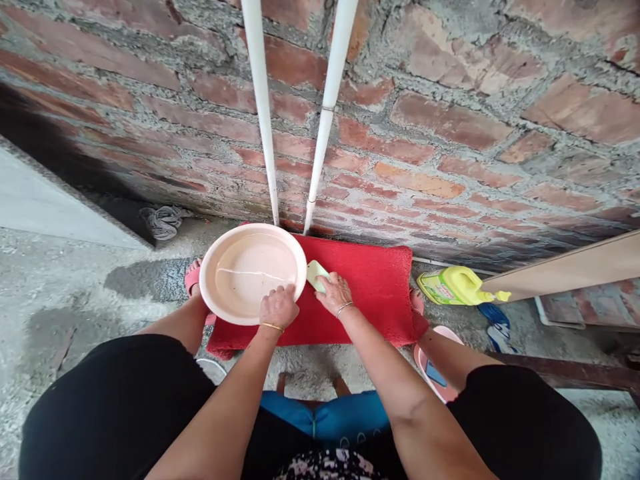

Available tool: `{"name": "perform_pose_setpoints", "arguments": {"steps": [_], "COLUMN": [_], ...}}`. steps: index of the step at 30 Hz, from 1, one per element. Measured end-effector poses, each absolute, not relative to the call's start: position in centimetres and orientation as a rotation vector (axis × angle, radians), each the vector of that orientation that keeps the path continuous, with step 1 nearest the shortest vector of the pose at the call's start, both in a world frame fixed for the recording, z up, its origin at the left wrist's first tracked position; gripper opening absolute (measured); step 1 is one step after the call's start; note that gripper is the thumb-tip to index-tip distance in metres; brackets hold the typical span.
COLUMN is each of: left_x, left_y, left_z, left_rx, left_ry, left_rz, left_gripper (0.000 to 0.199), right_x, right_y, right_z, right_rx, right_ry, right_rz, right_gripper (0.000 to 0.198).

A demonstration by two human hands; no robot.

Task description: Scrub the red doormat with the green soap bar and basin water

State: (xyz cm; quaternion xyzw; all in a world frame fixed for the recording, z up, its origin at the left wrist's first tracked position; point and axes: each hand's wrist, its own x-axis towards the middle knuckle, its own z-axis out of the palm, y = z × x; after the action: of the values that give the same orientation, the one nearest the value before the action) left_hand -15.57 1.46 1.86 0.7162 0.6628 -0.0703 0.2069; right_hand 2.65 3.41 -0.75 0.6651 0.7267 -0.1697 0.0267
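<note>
A pale pink basin (209, 293) holding water rests on the left part of a red cloth-covered surface (373, 280). My left hand (279, 308) is closed at the basin's near right rim, with its fingertips hidden on the inner side. Just right of the basin, my right hand (336, 293) grips a pale green, flat, round-cornered object (317, 273) against the red cloth. Its exact kind is unclear.
A brick wall (430, 120) with two white pipes (264, 113) rises behind. A yellow detergent bottle (453, 285) stands right. Below it, a pink tub (423, 363) contains a blue item (435, 375). A grey rag (165, 221) lies left on the concrete floor.
</note>
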Motion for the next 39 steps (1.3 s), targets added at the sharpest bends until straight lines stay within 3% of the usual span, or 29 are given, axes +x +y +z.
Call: {"name": "perform_pose_setpoints", "arguments": {"steps": [4,10,12,15,19,23,28,36,39], "left_x": [-15.4,-15.4,-15.4,-15.5,-15.5,-15.5,-15.4,-15.3,-15.4], "left_y": [1.6,1.6,1.5,1.6,1.7,1.7,1.8,1.7,1.7], "left_z": [1.9,1.8,1.8,1.7,1.8,1.8,1.9,2.3,2.3], "left_rx": [2.004,2.029,2.031,2.030,2.036,2.041,2.042,2.024,2.028], "left_ry": [1.851,1.855,1.854,1.855,1.858,1.855,1.849,1.856,1.855], "left_rz": [-0.251,-0.246,-0.239,-0.232,-0.241,-0.274,-0.329,-0.310,-0.287], "left_gripper": [0.038,0.041,0.042,0.043,0.042,0.041,0.042,0.044,0.043], "right_x": [12.7,24.9,23.9,18.2,8.1,3.1,10.6,27.5,25.9], "right_y": [1.9,-3.7,-3.7,-1.1,3.3,5.9,5.8,-2.2,-2.6], "right_z": [-0.7,-0.3,-0.3,-0.5,-0.3,0.1,0.1,0.1,0.1], "right_rx": [2.349,3.170,3.240,3.189,2.665,2.128,2.162,3.081,3.133], "right_ry": [1.987,0.778,0.851,1.395,2.034,2.317,2.133,0.841,0.984], "right_rz": [-0.466,-0.389,-0.369,-0.463,-0.566,-0.560,-0.504,-0.433,-0.432], "right_gripper": [0.048,0.060,0.059,0.053,0.048,0.048,0.045,0.059,0.056]}}
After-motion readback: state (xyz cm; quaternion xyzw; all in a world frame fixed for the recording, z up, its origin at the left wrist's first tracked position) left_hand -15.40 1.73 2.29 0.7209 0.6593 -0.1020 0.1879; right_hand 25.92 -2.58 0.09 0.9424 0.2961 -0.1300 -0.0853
